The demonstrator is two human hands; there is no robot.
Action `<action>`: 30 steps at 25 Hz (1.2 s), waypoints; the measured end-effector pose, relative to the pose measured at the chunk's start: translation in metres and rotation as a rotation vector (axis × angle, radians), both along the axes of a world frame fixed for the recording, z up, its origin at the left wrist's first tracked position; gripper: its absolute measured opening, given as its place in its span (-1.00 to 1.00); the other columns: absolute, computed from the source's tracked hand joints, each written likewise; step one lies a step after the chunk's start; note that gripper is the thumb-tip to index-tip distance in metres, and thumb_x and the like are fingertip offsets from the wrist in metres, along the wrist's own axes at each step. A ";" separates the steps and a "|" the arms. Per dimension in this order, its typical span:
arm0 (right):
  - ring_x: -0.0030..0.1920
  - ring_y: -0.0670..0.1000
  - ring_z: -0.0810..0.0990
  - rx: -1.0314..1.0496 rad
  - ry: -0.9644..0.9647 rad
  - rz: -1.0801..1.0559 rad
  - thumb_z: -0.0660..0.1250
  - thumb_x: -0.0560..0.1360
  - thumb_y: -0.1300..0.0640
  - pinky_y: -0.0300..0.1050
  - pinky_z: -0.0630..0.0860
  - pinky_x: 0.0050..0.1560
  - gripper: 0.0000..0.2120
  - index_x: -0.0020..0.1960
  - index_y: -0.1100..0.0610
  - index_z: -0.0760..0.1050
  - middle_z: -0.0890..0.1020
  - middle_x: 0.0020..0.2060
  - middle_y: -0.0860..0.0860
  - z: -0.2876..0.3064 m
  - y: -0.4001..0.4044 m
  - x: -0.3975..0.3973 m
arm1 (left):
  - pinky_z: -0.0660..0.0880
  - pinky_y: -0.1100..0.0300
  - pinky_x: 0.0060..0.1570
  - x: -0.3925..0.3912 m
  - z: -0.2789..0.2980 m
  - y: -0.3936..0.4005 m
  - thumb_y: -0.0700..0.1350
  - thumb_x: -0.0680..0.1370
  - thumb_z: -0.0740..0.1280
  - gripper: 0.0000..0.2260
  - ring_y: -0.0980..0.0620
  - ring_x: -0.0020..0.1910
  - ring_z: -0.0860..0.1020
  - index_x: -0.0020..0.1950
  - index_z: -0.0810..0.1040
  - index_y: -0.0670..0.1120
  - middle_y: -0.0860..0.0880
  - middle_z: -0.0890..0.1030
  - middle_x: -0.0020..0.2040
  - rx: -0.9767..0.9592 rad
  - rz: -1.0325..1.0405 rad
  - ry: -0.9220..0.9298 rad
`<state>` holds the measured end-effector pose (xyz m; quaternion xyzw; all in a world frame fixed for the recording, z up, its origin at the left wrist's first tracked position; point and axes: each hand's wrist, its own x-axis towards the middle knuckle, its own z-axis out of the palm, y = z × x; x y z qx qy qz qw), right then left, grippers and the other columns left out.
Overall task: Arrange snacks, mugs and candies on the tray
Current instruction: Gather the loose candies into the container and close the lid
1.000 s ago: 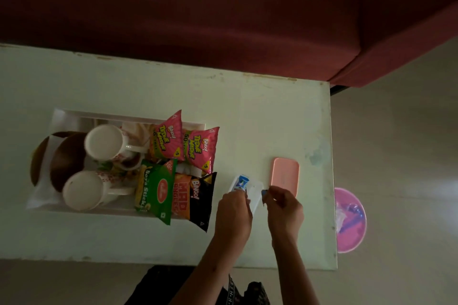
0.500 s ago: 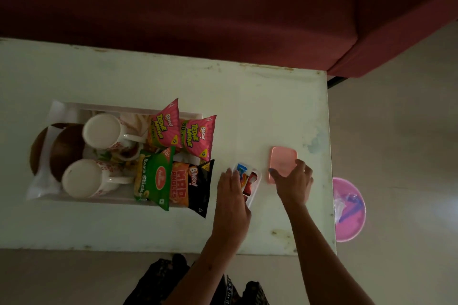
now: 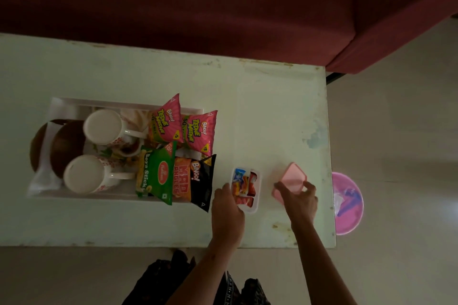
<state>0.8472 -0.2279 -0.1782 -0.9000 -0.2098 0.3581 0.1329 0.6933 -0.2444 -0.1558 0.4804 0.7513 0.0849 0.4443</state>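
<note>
The candy box (image 3: 245,189) sits open on the table (image 3: 260,111), just to the right of the tray (image 3: 64,104), not yet in it. It is a small white plastic tub filled with bright wrapped candies. It likely weighs little and feels stiff, though its smooth walls could slip and, with no lid on, the candies could spill if it tips.

The left hand (image 3: 228,208) rests against the box's left wall, fingers curled around the near corner; whether it truly grips cannot be told. The best hold seems to be across the two long walls, keeping the box level.

The right hand (image 3: 298,199) pinches the pink lid (image 3: 291,179), which tilts up off the table, to the right of the box. The lid looks thin and light.
</note>
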 end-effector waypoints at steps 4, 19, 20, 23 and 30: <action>0.07 0.19 0.54 0.005 0.039 0.125 0.57 0.18 -0.12 0.10 0.58 0.05 -0.12 0.38 0.04 0.24 0.44 0.15 0.16 0.020 -0.044 -0.028 | 0.36 0.37 -0.06 0.000 0.001 -0.032 -0.36 0.48 0.20 -0.67 0.01 0.03 0.52 0.23 0.44 -0.16 -0.13 0.54 0.07 -0.027 0.118 -0.085; 0.09 0.11 0.48 -0.037 -0.241 0.534 0.49 0.19 -0.22 -0.08 0.50 -0.21 -0.14 0.37 -0.01 0.23 0.43 0.17 0.07 0.020 -0.061 -0.094 | 0.41 0.61 -0.19 -0.032 -0.001 -0.045 -0.39 0.50 0.20 -0.62 0.14 -0.05 0.55 0.26 0.47 -0.09 -0.05 0.62 0.08 0.028 0.101 -0.297; 0.10 0.11 0.48 -0.047 -0.238 0.540 0.50 0.20 -0.21 -0.07 0.52 -0.20 -0.14 0.38 -0.02 0.22 0.43 0.18 0.06 0.020 -0.061 -0.093 | 0.41 0.62 -0.20 -0.032 -0.001 -0.044 -0.40 0.50 0.21 -0.60 0.15 -0.06 0.54 0.27 0.46 -0.08 -0.06 0.62 0.09 0.031 0.083 -0.303; 0.14 0.10 0.47 -0.083 -0.224 0.577 0.50 0.24 -0.18 -0.06 0.55 -0.17 -0.17 0.38 -0.02 0.20 0.42 0.21 0.06 0.021 -0.057 -0.089 | 0.44 0.58 -0.17 -0.033 0.000 -0.044 -0.39 0.47 0.27 -0.50 0.14 -0.03 0.53 0.37 0.35 -0.07 -0.08 0.58 0.15 0.043 -0.028 -0.313; 0.15 0.20 0.53 -0.073 0.026 0.545 0.55 0.26 0.06 -0.05 0.48 -0.14 -0.05 0.47 -0.08 0.05 0.40 0.28 0.14 0.033 -0.049 -0.070 | 0.50 0.23 0.07 -0.031 0.003 -0.028 -0.22 0.43 0.41 -0.09 0.02 0.13 0.48 0.49 -0.21 0.08 -0.11 0.46 0.20 -0.003 -0.346 -0.180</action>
